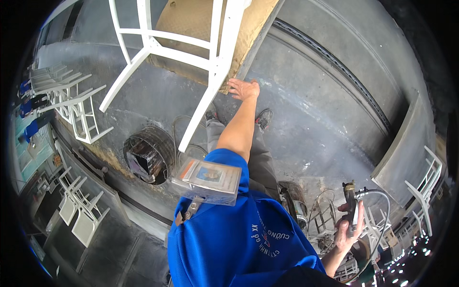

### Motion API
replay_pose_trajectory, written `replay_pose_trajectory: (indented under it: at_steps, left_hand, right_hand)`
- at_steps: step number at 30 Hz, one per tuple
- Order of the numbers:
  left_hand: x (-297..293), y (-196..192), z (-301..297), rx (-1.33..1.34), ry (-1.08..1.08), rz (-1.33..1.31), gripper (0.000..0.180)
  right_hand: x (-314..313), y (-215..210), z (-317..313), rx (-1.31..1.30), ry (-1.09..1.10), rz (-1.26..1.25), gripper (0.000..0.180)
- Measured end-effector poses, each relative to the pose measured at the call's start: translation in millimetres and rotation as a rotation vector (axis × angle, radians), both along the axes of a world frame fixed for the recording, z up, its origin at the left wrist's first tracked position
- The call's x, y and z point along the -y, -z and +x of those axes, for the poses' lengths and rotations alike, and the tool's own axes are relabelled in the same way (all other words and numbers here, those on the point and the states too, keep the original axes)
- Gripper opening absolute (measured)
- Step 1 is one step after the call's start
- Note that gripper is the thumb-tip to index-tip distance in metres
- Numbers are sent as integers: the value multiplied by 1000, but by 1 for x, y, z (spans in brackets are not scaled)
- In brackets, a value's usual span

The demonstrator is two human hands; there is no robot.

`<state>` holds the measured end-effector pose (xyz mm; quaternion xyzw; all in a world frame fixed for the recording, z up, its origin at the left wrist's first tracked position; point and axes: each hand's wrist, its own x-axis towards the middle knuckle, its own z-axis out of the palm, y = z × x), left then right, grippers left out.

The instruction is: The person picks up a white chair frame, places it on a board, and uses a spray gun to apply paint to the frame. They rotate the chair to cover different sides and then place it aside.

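Observation:
A white chair (191,55) rests on a brown board (253,36), with its legs and stretchers pointing toward me. My left hand (244,89) reaches forward to the board's near corner, fingers stretched out and apart at its edge, beside one chair leg. Whether the palm presses on the board is hard to see. Off to my right, my right hand (348,227) is wrapped round a spray gun (353,205), held away from the chair. A grey hose (386,205) runs from the gun and curves downward.
On the floor to the left stands a paint-crusted round bucket (150,153) with a thin hose nearby. Another container (292,201) is beside my legs. A chain track (330,57) crosses at right. More white chairs (81,103) and several people in blue (29,129) are at left.

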<state>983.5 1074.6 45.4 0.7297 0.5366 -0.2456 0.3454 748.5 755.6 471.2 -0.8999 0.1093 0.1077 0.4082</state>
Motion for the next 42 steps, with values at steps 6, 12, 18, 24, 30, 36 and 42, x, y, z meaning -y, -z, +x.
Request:
replay_pose_trajectory:
  at_steps: [6, 12, 18, 24, 30, 36, 42]
  left_hand:
    - [-11, 18, 8, 464, 114, 195, 107]
    - [7, 10, 39, 486, 480, 346, 101]
    - [61, -6, 1, 1133, 1060, 150, 67]
    - [22, 24, -9, 837, 184, 86, 31]
    - [-60, 29, 60, 528, -447, -48, 64]
    - [-45, 35, 44, 506, -845, -477, 58]
    - [-34, 46, 34, 586, -1070, -575, 54]
  right_hand:
    - [11, 1, -3, -17, 19, 0, 76]
    - [7, 16, 0, -45, -30, 28, 75]
    - [9, 18, 8, -48, -28, 12, 76]
    - [12, 20, 9, -45, -67, 19, 73]
    - [15, 25, 7, -83, -81, 41, 71]
    - [11, 31, 13, -76, -111, 38, 72]
    - [9, 25, 15, -56, -141, 10, 71]
